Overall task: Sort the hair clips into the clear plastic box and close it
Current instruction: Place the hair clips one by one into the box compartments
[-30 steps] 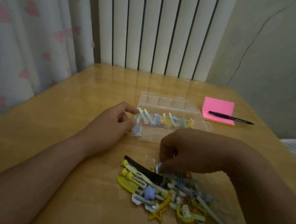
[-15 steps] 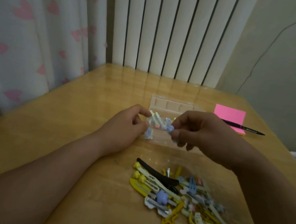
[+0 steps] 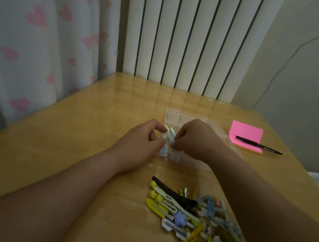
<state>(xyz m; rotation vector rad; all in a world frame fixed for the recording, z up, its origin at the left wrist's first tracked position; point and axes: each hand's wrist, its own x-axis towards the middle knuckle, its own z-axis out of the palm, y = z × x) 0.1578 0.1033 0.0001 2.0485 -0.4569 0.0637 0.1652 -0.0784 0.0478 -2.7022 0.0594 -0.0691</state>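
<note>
One more blue clip (image 3: 172, 142) leaves the pile (image 3: 192, 215), pinched in the right hand (image 3: 195, 140) above the clear box (image 3: 175, 156), just beside the left hand (image 3: 141, 142) gripping its edge.

Light is dim, flat and greyish. The table (image 3: 90, 131) carries a pale sheen at its far edge, mirroring the radiator (image 3: 188, 32). Shadows are faint. The left hand (image 3: 140, 145), right hand (image 3: 197, 141), box (image 3: 176, 157) and blue clip (image 3: 172, 142) look soft; the curtain (image 3: 33, 29) leans with lens distortion at the left edge.
</note>
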